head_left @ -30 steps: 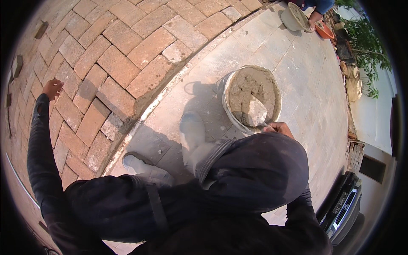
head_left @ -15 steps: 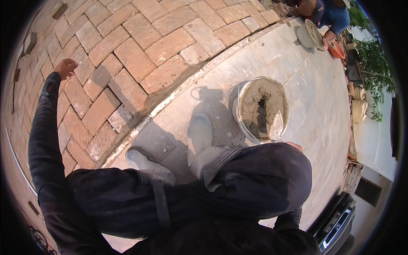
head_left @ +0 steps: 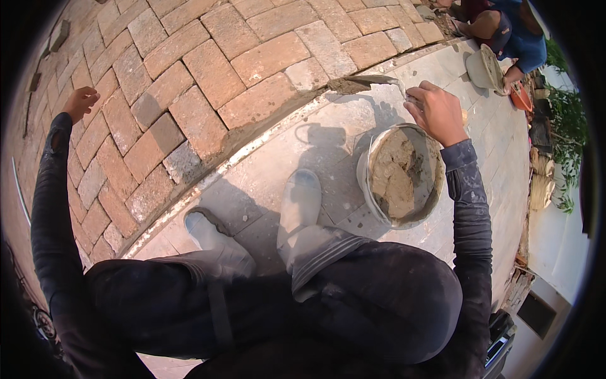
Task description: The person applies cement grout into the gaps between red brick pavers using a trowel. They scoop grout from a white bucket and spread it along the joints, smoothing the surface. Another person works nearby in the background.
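Observation:
My right hand [head_left: 435, 112] grips the handle of a trowel [head_left: 386, 80] above the far side of a bucket. The trowel's blade points left, and a lump of wet mortar [head_left: 348, 86] shows at its tip, by the border between brick pavers and pale tiles. Whether the blade touches the ground I cannot tell. Close below that hand stands the round bucket [head_left: 364, 183], with grey-brown mortar [head_left: 392, 183] inside. My left hand [head_left: 80, 103] hangs out over the pavers at the left, empty, its fingers loosely bent and apart.
Herringbone brick pavers [head_left: 208, 72] meet pale floor tiles [head_left: 341, 189] along a curved-looking edge. At the upper right a person [head_left: 514, 35] crouches by another bucket [head_left: 485, 68] and an orange bowl [head_left: 521, 96]. My boots [head_left: 300, 199] stand near the bucket. A car [head_left: 499, 344] is at lower right.
My right hand has come up from behind my knee with the trowel, which has left the bucket and swung toward the paver edge. My left hand has shifted slightly left.

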Demonstrator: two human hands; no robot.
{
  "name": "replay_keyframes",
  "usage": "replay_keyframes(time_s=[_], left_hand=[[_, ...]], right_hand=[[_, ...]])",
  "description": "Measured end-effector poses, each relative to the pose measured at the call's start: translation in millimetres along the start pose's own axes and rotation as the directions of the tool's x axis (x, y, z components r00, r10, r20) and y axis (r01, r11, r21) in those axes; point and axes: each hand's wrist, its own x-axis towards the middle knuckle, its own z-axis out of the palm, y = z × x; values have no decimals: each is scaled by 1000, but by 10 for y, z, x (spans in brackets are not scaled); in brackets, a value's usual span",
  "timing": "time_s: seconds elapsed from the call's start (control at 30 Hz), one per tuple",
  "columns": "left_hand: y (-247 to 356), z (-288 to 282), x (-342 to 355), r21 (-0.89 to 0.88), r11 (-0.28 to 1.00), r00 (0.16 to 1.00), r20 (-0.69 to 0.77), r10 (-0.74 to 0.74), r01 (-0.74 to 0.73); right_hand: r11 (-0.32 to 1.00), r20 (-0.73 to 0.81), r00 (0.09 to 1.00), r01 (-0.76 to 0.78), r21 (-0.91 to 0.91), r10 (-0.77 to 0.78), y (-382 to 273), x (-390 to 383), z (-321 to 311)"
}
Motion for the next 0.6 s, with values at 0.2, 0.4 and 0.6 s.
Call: replay_keyframes(time_s=[0.2,0.4,0.6], left_hand=[[-400,-33,-534,-7,983,983,-3,-183,183],[-847,-13,-972,-9,947,947,19,-322,322],[-745,-156,-916,28,956,956,38,-292,291]], right_hand=[[951,-1,985,167,-260,-173,8,635,1113],[984,20,997,74,-161,-71,220,391,686],[978,33,996,92,-189,-87,289,519,1086]])
